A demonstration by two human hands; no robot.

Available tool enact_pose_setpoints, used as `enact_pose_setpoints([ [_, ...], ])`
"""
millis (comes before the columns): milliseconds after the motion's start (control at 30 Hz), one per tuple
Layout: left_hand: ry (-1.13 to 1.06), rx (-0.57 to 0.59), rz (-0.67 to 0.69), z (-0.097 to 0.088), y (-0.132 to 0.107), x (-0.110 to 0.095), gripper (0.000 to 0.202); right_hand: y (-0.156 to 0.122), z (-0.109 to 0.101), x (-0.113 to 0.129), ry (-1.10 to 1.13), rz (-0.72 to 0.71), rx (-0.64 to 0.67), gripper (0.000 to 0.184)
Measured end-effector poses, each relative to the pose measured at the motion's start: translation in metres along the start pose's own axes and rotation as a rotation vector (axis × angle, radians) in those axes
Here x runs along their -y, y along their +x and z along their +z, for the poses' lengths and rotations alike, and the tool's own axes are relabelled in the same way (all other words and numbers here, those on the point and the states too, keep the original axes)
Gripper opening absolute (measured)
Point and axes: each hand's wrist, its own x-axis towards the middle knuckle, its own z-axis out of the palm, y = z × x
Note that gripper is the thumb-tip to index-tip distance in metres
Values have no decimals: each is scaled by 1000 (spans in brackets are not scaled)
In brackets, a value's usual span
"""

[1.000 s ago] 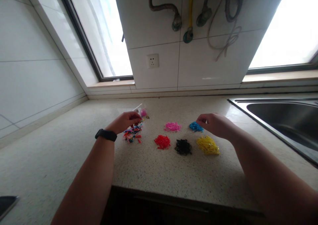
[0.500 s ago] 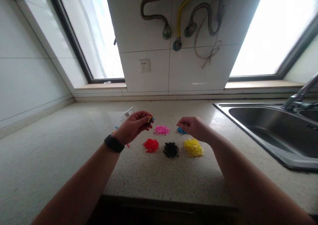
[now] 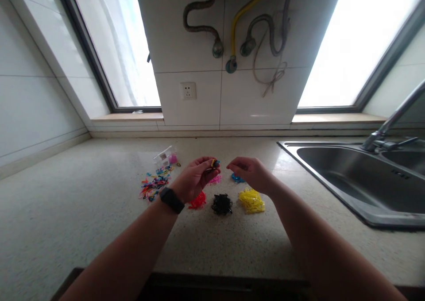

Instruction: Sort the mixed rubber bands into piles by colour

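The pale counter carries everything; I take the black pile on it as the centre of a clock. The sink lies at three o'clock, well apart, so the small pieces are perhaps safe from falling in.

The left hand is between ten and eleven o'clock, the right hand between one and two. They face each other near together, probably so that both can reach the same small pieces.

The mixed heap rests between nine and ten o'clock, and the clear bag just beyond it, maybe set there to be out of the way. The yellow pile is at three, the red pile at nine, partly covered by the left hand. The blue pile is at one and the pink pile near twelve. Gaps between these piles seem meant to keep each colour separate.

The left fingertips are pinched on a small bunch with yellow, blue and dark parts, raised into sight. The right fingertips make a narrow curl; whether they hold something, I cannot tell.
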Motion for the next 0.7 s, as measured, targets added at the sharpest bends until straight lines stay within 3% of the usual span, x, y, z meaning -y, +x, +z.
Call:
enact_pose_setpoints([
  [233,-20,9,-35,-2,-11,17,13,-3,4,6,43,-46,14,27],
  [700,-1,19,-17,5,-18,20,10,-5,6,13,103,-66,54,29],
])
